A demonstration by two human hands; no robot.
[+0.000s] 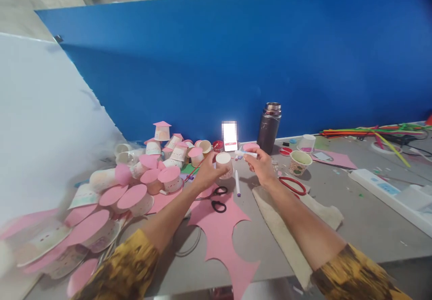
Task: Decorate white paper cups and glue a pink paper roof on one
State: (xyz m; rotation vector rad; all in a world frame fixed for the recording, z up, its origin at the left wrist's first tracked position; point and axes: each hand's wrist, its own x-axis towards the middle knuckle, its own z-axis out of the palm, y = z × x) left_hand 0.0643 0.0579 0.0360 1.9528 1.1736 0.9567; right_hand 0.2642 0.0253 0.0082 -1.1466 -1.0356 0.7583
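Blue wall backs your cluttered desk [364, 219]. At frame centre your left hand [206, 174] is closed on a white paper cup [224, 164], and your right hand [261, 166] pinches what looks like a white marker [247, 154] just beside it. Black scissors [218, 199] lie below them on pink paper [221, 237].

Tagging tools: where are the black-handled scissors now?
Head view, table centre: the black-handled scissors lie on the pink paper, just on the near side of the left hand that holds a paper cup, left of the purple-tipped marker.
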